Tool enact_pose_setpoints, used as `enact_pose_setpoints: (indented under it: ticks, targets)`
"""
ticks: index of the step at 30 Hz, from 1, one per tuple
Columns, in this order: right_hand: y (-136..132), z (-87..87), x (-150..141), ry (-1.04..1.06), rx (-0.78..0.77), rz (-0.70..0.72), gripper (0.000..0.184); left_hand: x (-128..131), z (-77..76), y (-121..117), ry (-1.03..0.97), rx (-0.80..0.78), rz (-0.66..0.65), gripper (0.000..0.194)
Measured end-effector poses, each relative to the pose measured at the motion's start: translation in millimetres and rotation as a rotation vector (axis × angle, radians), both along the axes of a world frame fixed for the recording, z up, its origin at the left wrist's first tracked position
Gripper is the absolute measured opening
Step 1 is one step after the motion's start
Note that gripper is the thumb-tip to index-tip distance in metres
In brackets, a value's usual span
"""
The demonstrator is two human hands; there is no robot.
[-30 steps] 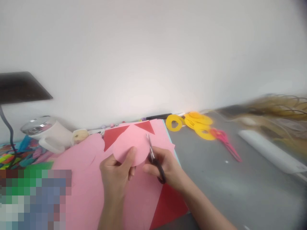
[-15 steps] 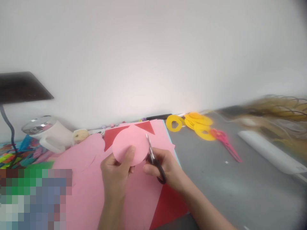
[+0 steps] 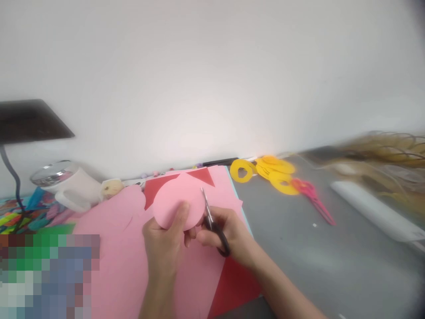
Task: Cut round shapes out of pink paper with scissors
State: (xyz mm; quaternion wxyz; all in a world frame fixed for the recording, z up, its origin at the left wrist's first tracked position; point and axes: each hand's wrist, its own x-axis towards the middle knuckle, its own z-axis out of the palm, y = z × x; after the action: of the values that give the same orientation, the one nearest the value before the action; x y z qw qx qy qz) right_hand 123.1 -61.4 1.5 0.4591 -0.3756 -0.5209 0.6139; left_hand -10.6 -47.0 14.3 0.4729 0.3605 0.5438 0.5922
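Note:
Pinched between thumb and fingers of my left hand (image 3: 166, 239) is a pink paper circle (image 3: 171, 199), raised above the stacked sheets. My right hand (image 3: 227, 230) grips black-handled scissors (image 3: 215, 230), their blades pointing up beside the circle's right edge. From here I cannot tell whether the blades touch the paper. Beneath both hands lie large pink sheets (image 3: 114, 266), with red paper (image 3: 237, 283) showing below them at the lower right and more red behind the circle. The fingers behind the circle are partly hidden.
Yellow paper rings (image 3: 241, 171) and pink scissors (image 3: 314, 199) lie on the grey table (image 3: 285, 266) to the right, near a white power strip (image 3: 375, 210). At left stand a white mug (image 3: 78, 188) and a dark lamp (image 3: 33, 119). The wall rises behind.
The pink circle has tilted and shifted slightly left in my left hand. My left wrist has turned a little, and more fingertips show below the circle. The scissors have barely moved.

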Motion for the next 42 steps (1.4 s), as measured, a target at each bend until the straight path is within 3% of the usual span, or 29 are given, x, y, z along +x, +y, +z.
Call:
enact_pose_setpoints:
  ticks: [7, 14, 17, 20, 27, 42]
  targets:
    - [0, 3.8, -2, 0.002, 0.007, -0.014, 0.034, 0, 3.4, -2, 0.006, 0.003, 0.033, 0.027]
    - [1, 8.7, -3, -0.037, 0.051, -0.33, 0.028, 3, 10.0, -7, 0.141, -0.043, -0.083, 0.04]
    - [0, 7.4, -3, -0.034, 0.055, -0.386, 0.028, 6, 10.7, -8, 0.167, -0.071, -0.09, 0.041]
    - [0, 6.6, -4, -0.014, 0.052, -0.35, 0.032, 8, 9.4, -7, 0.12, -0.066, -0.086, 0.04]
    - [0, 8.2, -4, -0.001, 0.086, 0.002, 0.044, 3, 4.4, -1, -0.03, -0.06, 0.063, 0.041]
    - [0, 9.9, -1, 0.004, 0.064, 0.002, 0.049, 2, 3.4, -2, 0.112, -0.073, 0.029, 0.042]
